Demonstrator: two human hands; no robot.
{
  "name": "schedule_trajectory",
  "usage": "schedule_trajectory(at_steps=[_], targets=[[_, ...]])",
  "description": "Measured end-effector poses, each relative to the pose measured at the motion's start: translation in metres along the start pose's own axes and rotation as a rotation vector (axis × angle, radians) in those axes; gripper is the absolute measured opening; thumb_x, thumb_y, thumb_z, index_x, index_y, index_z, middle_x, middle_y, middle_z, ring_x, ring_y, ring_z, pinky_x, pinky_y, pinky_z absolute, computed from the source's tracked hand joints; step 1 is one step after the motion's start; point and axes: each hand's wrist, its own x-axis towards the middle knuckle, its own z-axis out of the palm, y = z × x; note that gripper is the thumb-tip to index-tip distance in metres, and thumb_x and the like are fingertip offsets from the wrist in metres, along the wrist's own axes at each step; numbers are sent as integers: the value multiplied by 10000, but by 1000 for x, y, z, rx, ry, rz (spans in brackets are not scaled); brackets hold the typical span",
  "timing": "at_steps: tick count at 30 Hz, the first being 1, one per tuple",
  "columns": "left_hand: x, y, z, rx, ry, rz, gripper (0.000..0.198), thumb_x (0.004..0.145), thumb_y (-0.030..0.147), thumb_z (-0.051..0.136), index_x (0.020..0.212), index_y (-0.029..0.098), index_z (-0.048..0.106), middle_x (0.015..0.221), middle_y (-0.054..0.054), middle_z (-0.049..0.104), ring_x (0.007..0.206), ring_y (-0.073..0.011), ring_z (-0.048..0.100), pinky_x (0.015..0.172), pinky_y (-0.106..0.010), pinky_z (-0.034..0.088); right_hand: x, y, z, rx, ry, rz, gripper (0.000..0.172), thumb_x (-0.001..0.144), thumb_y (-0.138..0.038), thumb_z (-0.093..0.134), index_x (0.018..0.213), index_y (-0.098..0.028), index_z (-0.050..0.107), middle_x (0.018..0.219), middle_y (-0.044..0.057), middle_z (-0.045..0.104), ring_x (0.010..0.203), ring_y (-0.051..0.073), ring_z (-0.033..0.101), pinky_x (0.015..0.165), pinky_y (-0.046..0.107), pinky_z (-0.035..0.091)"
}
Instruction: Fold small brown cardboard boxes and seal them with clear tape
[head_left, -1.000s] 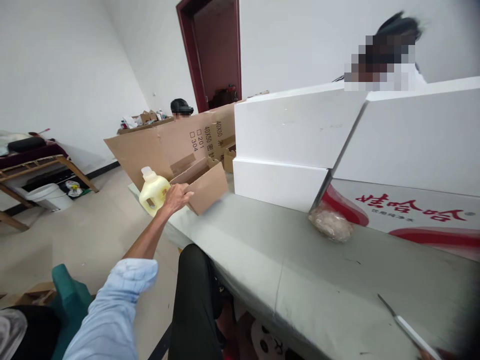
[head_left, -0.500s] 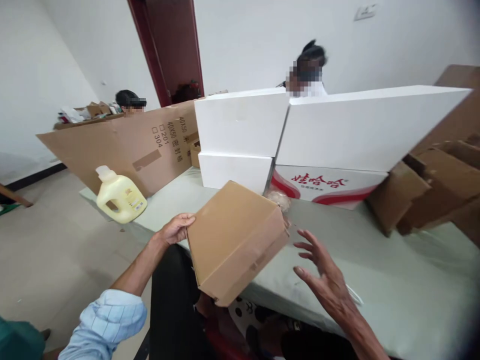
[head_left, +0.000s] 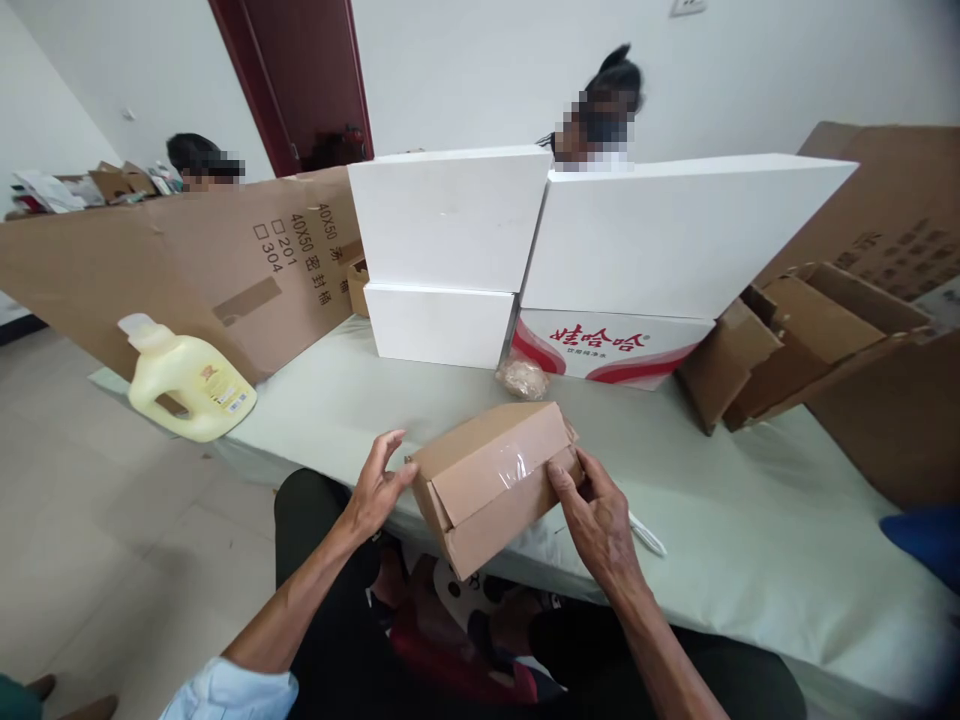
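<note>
A brown cardboard box [head_left: 491, 490], closed with clear tape along one side, is held tilted over the front edge of the table. My right hand [head_left: 600, 510] grips its right end, thumb on the taped side and fingers behind. At the box's left end is my left hand [head_left: 379, 490], its fingers apart and thumb by the corner; whether the thumb touches is unclear. Just behind the box sits a clear crumpled plastic bundle [head_left: 523, 379]. Close to my right wrist lies a thin white looped item [head_left: 646, 535].
A pale yellow jug [head_left: 191, 380] stands at the table's left, before a large cardboard panel [head_left: 247, 260]. White boxes [head_left: 442, 230] form a wall at the back. Open cardboard boxes [head_left: 810, 330] stand at right. Two people are beyond the barrier. The table [head_left: 750, 550] has a pale green cover.
The box has been turned so its taped side faces me. My right hand has moved in and taken hold of it, while my left hand has loosened its grip. The view has shifted right.
</note>
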Motion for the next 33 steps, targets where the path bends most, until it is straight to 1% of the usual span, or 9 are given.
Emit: schedule_trajectory(at_steps=[5,7,12,20,23,26,28,30,33], targets=[[-35,13,6,396,-125,512,1374,652,568,1019,1717,356,178,1787,-224,181,1660,-498,209,1231,-705,424,9,-5,8,-65,-7,-42,813,889,-845,555,1264,-147,736,1235,186,758,1100,354,674,991,504,524],[-39,16,9,496,-130,632,1392,679,479,1027,1732,354,125,1775,-242,195,1654,-508,214,1255,-761,350,10,-7,9,-90,-9,-48,797,905,-839,530,1237,-144,733,1184,186,763,1055,347,675,970,506,522],[-33,22,5,369,-163,654,1048,878,401,845,1710,316,213,1752,-238,236,1630,-466,285,1160,-666,498,8,-16,-3,-150,-13,-48,710,925,-812,498,1093,-161,725,1023,152,754,922,311,667,863,454,517],[-6,42,-15,344,-193,683,1112,736,377,965,1610,303,282,1707,-255,288,1603,-457,330,1164,-626,473,-13,-35,-19,-188,-179,-71,625,961,-827,459,810,-236,594,707,35,636,675,222,593,621,339,437],[2,49,-17,324,-185,695,1085,674,356,985,1536,293,330,1619,-232,378,1560,-433,391,1168,-607,466,-13,-36,-26,-161,-232,-91,608,1000,-779,455,928,-218,677,792,55,699,730,237,645,649,342,482],[4,50,-17,293,-175,661,1059,631,336,990,1483,289,363,1550,-204,432,1511,-413,445,1144,-569,490,-1,-16,-37,-202,-193,-177,568,1051,-689,426,1144,-209,715,1021,102,763,876,263,703,764,366,544],[3,48,-17,289,-173,633,1035,628,328,986,1462,288,375,1545,-198,435,1497,-407,461,1130,-550,500,11,9,-47,-409,-121,-247,520,1055,-619,440,1202,-195,704,1131,143,752,963,294,706,840,406,554],[2,43,-18,296,-169,599,1005,638,317,978,1446,289,379,1569,-203,422,1501,-409,459,1127,-547,494,21,42,-58,-729,-93,-243,449,1028,-535,499,1202,-169,691,1162,190,729,1044,346,692,877,458,550],[1,36,-21,294,-162,540,972,642,293,967,1417,287,380,1603,-217,410,1495,-410,472,1128,-549,482,28,88,-70,-1033,-202,-127,292,997,-431,538,1071,-189,683,1107,186,723,1029,347,692,828,447,549]])
